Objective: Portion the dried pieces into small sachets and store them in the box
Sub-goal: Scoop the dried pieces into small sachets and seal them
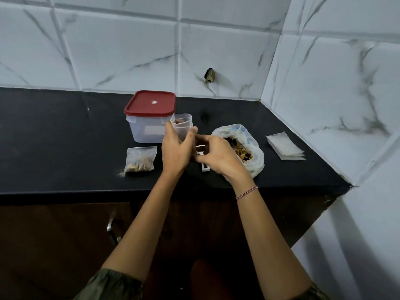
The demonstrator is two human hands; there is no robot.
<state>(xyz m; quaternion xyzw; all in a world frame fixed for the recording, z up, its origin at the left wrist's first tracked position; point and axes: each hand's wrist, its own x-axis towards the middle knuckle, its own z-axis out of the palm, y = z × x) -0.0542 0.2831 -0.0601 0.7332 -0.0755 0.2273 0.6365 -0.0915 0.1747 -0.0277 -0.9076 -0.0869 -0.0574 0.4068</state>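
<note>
Portioning at a black countertop (65,137), head view; clock directions are taken from the held sachet.

**Hands.** The left hand (176,148) holds a clear plastic sachet (183,124) upright, thumb and fingers curled round its lower half, with the mouth standing open above them. The right hand (218,156) is just beside it at 4 o'clock with its fingers curled inward. Whether they pinch any pieces cannot be told, as the fingertips are hidden.

**Handling.** The sachet is judged light, thin and limp. It collapses unless it is held by the side walls below the mouth, and a grip on the rim would close the opening. The dried pieces (241,151) look small, irregular and light, probably brittle, and best taken in loose pinches.

**Appearance.** The pieces are tan to dark brown chips heaped in a crumpled translucent bulk bag (257,161) at 4 o'clock, its mouth rolled open. A few brown pieces show inside the held sachet.

**Surroundings.**
- A translucent storage box (147,128) with its red lid (150,103) on stands touching or just behind the sachet at 10 o'clock.
- One filled sachet (140,159) lies flat at 8 o'clock.
- A stack of empty sachets (285,146) lies well apart at 3 o'clock.
</note>
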